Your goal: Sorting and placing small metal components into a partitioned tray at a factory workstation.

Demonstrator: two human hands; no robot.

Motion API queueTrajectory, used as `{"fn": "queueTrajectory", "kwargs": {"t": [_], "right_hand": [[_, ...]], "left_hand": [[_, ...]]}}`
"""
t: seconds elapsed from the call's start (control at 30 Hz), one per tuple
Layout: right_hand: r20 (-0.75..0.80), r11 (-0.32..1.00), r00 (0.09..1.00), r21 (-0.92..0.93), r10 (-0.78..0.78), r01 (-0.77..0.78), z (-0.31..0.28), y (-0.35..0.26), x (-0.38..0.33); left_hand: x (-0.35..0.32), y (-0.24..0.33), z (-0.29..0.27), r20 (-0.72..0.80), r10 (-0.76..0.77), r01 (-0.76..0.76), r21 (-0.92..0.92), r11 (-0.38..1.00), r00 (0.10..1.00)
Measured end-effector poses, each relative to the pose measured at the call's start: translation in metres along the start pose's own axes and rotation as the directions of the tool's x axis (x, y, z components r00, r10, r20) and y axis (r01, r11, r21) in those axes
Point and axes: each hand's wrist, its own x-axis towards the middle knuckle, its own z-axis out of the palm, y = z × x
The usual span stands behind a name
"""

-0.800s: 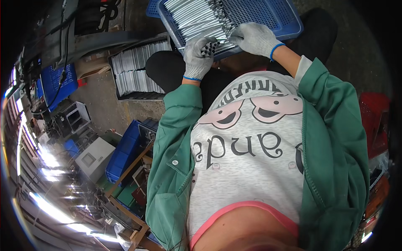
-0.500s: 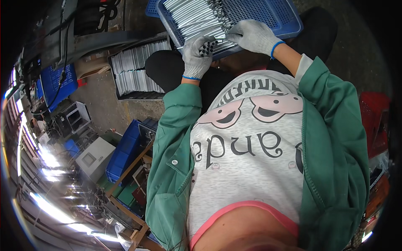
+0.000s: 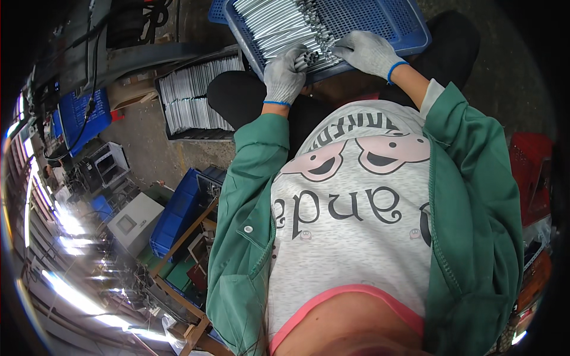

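Note:
A blue perforated plastic basket [image 3: 409, 43] sits at the top of the view, its left part filled with thin silvery metal tubes [image 3: 276, 26] lying side by side. My left hand [image 3: 285, 77], in a pale knitted glove with a blue cuff, is closed around a small bundle of metal tubes [image 3: 306, 60], whose open ends face right. It is over the basket's near edge. At the ends of the tubes in the basket, my gloved right hand [image 3: 369, 53] has its fingertips pinched together. Whatever those fingertips grip is too small to make out.
A black crate [image 3: 169, 137] packed with more metal tubes stands on the floor to the left. Farther left are a blue bin [image 3: 172, 219], a grey-white box [image 3: 135, 222] and a blue crate [image 3: 83, 118]. Something red [image 3: 530, 172] stands at the far right.
My left hand has shifted slightly right and its tube bundle has turned to show the ends differently. The right hand has moved a little to the right.

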Motion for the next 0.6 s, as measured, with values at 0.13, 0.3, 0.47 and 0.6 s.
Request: {"fn": "queueTrajectory", "kwargs": {"t": [0.13, 0.3, 0.47, 0.6], "right_hand": [[0.001, 1.000, 1.000, -0.006, -0.016, 0.016, -0.002, 0.000, -0.004], [-0.012, 0.998, 0.998, 0.014, -0.059, 0.060, -0.009, -0.005, -0.008], [-0.064, 0.991, 0.989, -0.002, -0.137, 0.137, -0.014, -0.013, -0.015], [-0.080, 0.987, 0.984, -0.028, -0.162, 0.160, -0.021, -0.018, -0.022]], "left_hand": [[0.000, -0.001, -0.003, 0.050, -0.027, 0.022, 0.109, 0.994, 0.998], [-0.001, -0.008, 0.000, 0.048, 0.031, -0.032, 0.022, 0.999, 0.998], [-0.006, -0.019, 0.003, 0.070, 0.045, -0.048, 0.041, 0.998, 0.997], [-0.007, -0.014, -0.003, 0.078, 0.040, -0.045, 0.064, 0.997, 0.996]]}}
